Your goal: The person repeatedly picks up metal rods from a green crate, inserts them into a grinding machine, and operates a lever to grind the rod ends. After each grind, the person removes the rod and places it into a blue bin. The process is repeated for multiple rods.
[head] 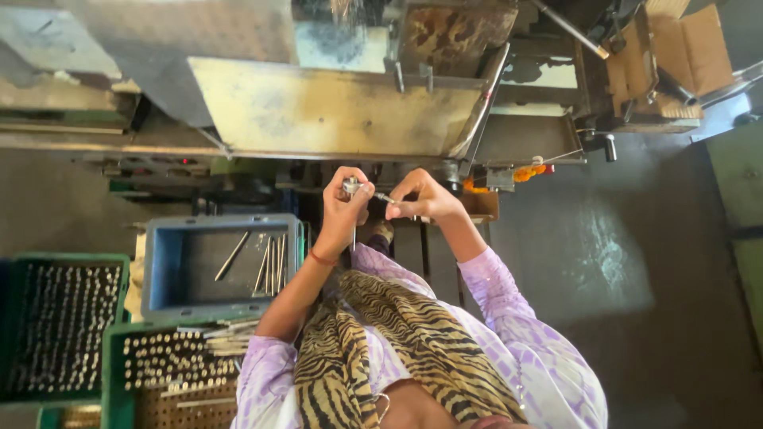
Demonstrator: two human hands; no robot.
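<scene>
My left hand (340,208) is raised in front of me, closed around a small metal fitting (350,187). A thin metal rod (354,237) hangs down from that fist. My right hand (420,199) is just to its right and pinches the end of a short metal pin (382,196) that sticks out sideways from the fitting. Both hands are held close together, just below the worn yellowish metal guard (342,111) of a machine.
A blue-grey tray (163,266) holding several loose metal rods sits to my left. Green crates (111,342) packed with upright rods stand beside and below it. A cardboard box (683,48) is at the top right, with grey floor on the right.
</scene>
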